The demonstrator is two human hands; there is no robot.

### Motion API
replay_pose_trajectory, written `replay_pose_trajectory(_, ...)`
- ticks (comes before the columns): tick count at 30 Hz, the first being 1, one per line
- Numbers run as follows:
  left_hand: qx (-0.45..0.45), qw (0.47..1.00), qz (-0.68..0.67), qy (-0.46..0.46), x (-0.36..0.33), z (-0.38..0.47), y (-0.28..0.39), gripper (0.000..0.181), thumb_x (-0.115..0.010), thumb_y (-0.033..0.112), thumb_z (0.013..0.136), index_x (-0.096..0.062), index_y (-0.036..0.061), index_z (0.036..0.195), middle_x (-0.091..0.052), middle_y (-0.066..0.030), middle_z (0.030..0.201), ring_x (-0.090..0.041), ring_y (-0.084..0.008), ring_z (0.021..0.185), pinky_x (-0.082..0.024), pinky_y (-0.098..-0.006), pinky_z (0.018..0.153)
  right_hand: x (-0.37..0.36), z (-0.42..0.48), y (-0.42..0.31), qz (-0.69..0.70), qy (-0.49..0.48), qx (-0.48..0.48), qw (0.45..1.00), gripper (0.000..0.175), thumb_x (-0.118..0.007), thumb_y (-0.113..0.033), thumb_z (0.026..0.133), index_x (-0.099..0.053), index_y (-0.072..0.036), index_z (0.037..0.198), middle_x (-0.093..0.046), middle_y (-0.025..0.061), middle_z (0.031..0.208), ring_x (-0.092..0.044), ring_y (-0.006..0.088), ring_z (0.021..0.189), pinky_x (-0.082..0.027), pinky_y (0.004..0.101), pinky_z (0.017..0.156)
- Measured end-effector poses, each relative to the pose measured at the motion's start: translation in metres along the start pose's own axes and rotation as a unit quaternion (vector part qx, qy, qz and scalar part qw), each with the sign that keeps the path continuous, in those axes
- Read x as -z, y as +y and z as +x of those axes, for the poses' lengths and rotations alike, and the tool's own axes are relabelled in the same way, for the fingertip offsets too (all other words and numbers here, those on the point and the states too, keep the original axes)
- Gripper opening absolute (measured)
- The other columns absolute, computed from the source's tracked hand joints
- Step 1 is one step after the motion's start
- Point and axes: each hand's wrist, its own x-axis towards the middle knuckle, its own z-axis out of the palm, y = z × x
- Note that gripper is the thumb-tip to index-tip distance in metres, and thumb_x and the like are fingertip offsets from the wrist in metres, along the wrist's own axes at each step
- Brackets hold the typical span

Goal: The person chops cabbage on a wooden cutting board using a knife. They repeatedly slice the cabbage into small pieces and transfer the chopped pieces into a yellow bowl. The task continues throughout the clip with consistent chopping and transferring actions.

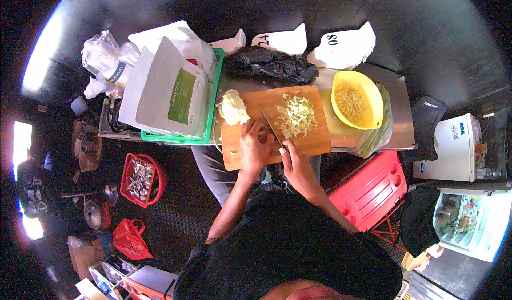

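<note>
A wooden cutting board lies at a slant before me. My right hand grips a kitchen knife by its handle, its blade pointing up and left across the board. To the right of the blade is a heap of shredded cabbage. My left hand is over the board's left part with its fingers bent. Its fingertips are close to the lower edge of a pale cabbage piece; whether they touch it or pinch anything is hard to make out.
On the metal table, a yellow bowl of shredded food stands beside a bag of green vegetables. A green basket holds pouches at left; a black plastic bag lies behind. A red cooler sits below right.
</note>
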Motion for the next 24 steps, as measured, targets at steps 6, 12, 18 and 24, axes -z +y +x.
replay_pose_trajectory(6, 0.005, 1.000, 0.009, 0.001, -0.0003, -0.0003, 0.0001, 0.020, -0.069, 0.000, 0.076, -0.066, -0.0030, 0.095, -0.061, -0.0193, 0.099, -0.059, -0.0395, 0.096, -0.050, -0.0470, 0.087, -0.0024, -0.0011, 0.0025, -0.009, 0.014, 0.010, 1.000, 0.030, -0.052, -0.023, 0.106, -0.054, -0.001, 0.126, -0.068, 0.0280, 0.102, -0.066, 0.0483, 0.091, -0.053, 0.0518, 0.078)
replay_pose_trajectory(12, -0.002, 1.000, 0.006, 0.007, -0.0012, 0.0004, -0.0004, 0.020, -0.070, 0.001, 0.076, -0.065, -0.0028, 0.095, -0.061, -0.0187, 0.099, -0.059, -0.0392, 0.096, -0.050, -0.0470, 0.087, -0.0038, -0.0002, 0.0026, 0.002, 0.028, 0.024, 0.999, 0.026, -0.051, -0.022, 0.106, -0.053, -0.002, 0.124, -0.068, 0.0283, 0.100, -0.066, 0.0490, 0.090, -0.052, 0.0532, 0.075)
replay_pose_trajectory(18, -0.005, 1.000, 0.015, 0.006, 0.0004, 0.0004, 0.0034, 0.021, -0.070, 0.001, 0.075, -0.064, -0.0019, 0.095, -0.061, -0.0179, 0.099, -0.058, -0.0393, 0.096, -0.050, -0.0472, 0.087, -0.0053, 0.0005, 0.0034, 0.016, 0.028, 0.025, 0.999, 0.024, -0.051, -0.020, 0.106, -0.051, -0.003, 0.123, -0.066, 0.0286, 0.098, -0.064, 0.0508, 0.089, -0.050, 0.0543, 0.072)
replay_pose_trajectory(24, -0.004, 1.000, 0.026, 0.001, -0.0009, 0.0003, -0.0014, 0.022, -0.071, 0.000, 0.074, -0.063, -0.0012, 0.095, -0.061, -0.0179, 0.100, -0.058, -0.0399, 0.097, -0.049, -0.0483, 0.087, -0.0048, 0.0005, 0.0027, 0.004, 0.016, 0.015, 1.000, 0.022, -0.051, -0.019, 0.106, -0.050, -0.003, 0.122, -0.066, 0.0287, 0.101, -0.063, 0.0522, 0.094, -0.050, 0.0541, 0.075)
